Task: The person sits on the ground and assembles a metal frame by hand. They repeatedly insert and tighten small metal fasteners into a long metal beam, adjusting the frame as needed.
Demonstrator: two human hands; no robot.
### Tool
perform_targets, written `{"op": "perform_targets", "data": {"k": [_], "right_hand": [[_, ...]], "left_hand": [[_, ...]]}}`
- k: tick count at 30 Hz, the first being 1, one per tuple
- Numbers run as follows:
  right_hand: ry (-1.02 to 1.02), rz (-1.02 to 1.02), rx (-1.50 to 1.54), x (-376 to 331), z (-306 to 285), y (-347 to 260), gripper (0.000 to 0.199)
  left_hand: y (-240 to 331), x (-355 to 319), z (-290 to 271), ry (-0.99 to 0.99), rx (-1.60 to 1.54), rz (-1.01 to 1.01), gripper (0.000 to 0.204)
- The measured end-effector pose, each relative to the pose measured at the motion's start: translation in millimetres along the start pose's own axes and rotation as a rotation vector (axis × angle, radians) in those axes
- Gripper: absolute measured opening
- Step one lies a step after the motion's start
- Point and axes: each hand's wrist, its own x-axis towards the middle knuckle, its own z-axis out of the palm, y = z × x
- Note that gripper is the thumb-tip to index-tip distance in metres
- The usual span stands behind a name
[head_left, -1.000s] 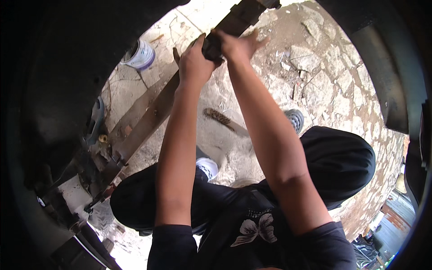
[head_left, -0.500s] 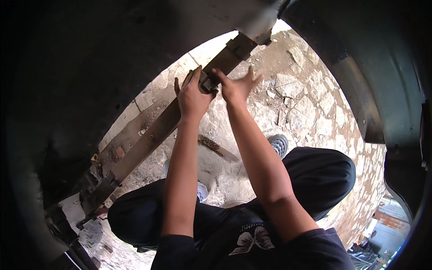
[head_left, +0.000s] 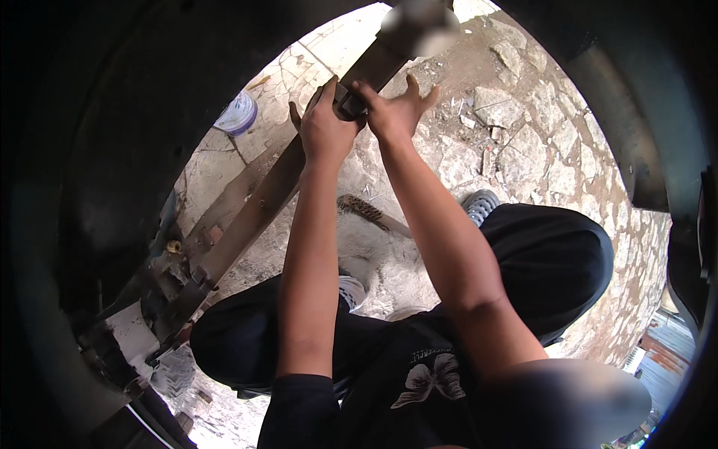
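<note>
A long, rusty metal bar, like a leaf spring [head_left: 254, 206], slants from the lower left up to the far middle, thicker at its far part. My left hand [head_left: 327, 131] is closed around it from the left, at a dark metal block [head_left: 348, 105] on the step where the thicker part begins. My right hand [head_left: 394, 116] lies against the other side of the same spot. Its thumb rests on the block, while its other fingers spread away to the right and hold nothing. The undersides of both grips are hidden.
Dark body panels [head_left: 134, 112] arch around me on both sides. A wire brush [head_left: 366, 212] lies on the stone ground [head_left: 553, 146] below my forearms. Beyond the bar stands a white and purple bucket [head_left: 239, 114]. Metal parts [head_left: 161, 318] crowd the lower left.
The view has shifted, bringing the bucket into sight. Both hands stay at the same block on the bar, with little change in their grip.
</note>
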Motion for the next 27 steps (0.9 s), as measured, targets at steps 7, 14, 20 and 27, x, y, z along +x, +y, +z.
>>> {"op": "perform_targets", "data": {"k": [7, 14, 20, 27], "right_hand": [[-0.043, 0.037, 0.094, 22.7, 21.2, -14.6, 0.114], [-0.193, 0.159, 0.253, -11.6, -20.4, -10.5, 0.095], [-0.169, 0.040, -0.006, -14.9, -33.0, -6.5, 0.071], [-0.019, -0.010, 0.176, -43.5, -34.4, 50.6, 0.046]], "left_hand": [[-8.1, -4.7, -24.1, -0.132, 0.084, 0.093, 0.093], [1.9, -68.7, -33.9, -0.013, -0.089, -0.005, 0.074], [5.4, -97.0, -42.0, 0.193, -0.015, 0.312, 0.055], [2.5, -130.7, -22.8, 0.261, -0.191, 0.089, 0.039]]}}
